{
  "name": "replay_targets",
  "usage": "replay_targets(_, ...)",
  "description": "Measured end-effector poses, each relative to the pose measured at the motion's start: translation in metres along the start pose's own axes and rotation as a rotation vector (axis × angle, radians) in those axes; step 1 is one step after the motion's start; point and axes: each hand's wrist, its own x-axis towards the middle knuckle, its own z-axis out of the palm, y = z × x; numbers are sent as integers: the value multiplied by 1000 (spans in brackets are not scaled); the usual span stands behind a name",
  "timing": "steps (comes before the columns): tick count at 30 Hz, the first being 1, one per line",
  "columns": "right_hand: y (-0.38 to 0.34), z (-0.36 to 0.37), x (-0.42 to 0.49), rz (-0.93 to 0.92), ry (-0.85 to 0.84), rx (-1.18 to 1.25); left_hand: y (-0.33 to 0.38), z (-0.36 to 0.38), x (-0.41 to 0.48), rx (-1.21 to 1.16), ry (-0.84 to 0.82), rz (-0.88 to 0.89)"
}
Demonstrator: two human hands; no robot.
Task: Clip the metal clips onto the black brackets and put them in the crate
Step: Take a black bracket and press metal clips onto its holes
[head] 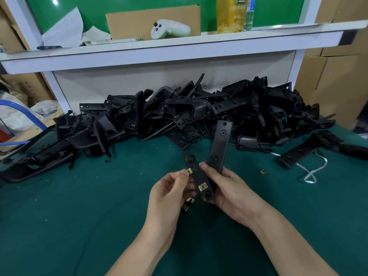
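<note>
The left hand [173,188] pinches a metal clip [189,171] against the black bracket [196,174]. The right hand [225,188] grips that bracket. Next, probably, the clip wants pressing fully home.

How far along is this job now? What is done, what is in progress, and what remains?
Done: one metal clip already sits on the black bracket that the right hand holds. In hand: the left hand pinches a second clip against the bracket's edge. Left: a large pile of brackets waits behind, a loose clip lies on the green table, and no crate is in view.
</note>
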Motion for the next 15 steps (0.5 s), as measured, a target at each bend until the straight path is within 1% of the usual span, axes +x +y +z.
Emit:
replay_targets(4, 3, 0, 2, -13, 7, -41, -2, 1, -2, 29, -6, 10)
replay_targets(7, 3, 0, 3, -22, 14, -4, -1, 3, -4, 57, -40, 31)
replay_targets(9, 3, 0, 3, -45, 26, 18, -1, 5, -6, 152, -66, 74)
replay_targets(12, 4, -1, 3, -78, 49, -16, -3, 8, -8, 414, -77, 202)
replay_targets(15, 8, 1, 2, -134, 65, -106, -3, 9, -9, 472, -24, 211)
